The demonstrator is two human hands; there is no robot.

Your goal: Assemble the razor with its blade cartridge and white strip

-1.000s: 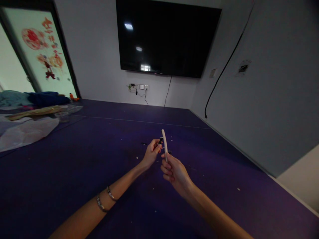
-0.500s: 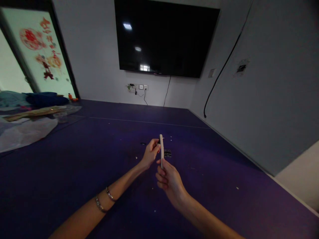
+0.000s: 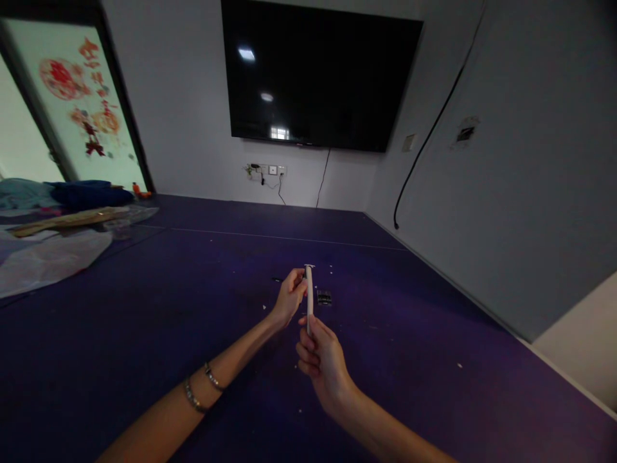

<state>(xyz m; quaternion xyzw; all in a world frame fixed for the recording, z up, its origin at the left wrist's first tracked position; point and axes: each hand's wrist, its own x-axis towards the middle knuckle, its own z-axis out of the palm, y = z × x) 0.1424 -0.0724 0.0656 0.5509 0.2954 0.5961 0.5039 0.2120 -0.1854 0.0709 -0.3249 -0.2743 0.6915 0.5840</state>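
Note:
My right hand is closed around the lower end of a slim white stick, which stands nearly upright. My left hand is closed in a pinch beside the stick's upper end. Something small and dark shows between its fingers against the stick; its kind is too small to tell. A thin white sliver sticks out sideways at the stick's top. Just right of the stick, a small black rectangular piece lies on the purple surface. A small dark object lies left of my left fingertips.
White scraps are scattered over the purple surface. At the far left lie a translucent plastic sheet, a flat brown piece and blue cloth. A television hangs on the wall; a black cable dangles at the right.
My right hand and the white stick have shifted slightly left and down. A thin white sliver now juts across the stick's top. My left hand has hardly moved.

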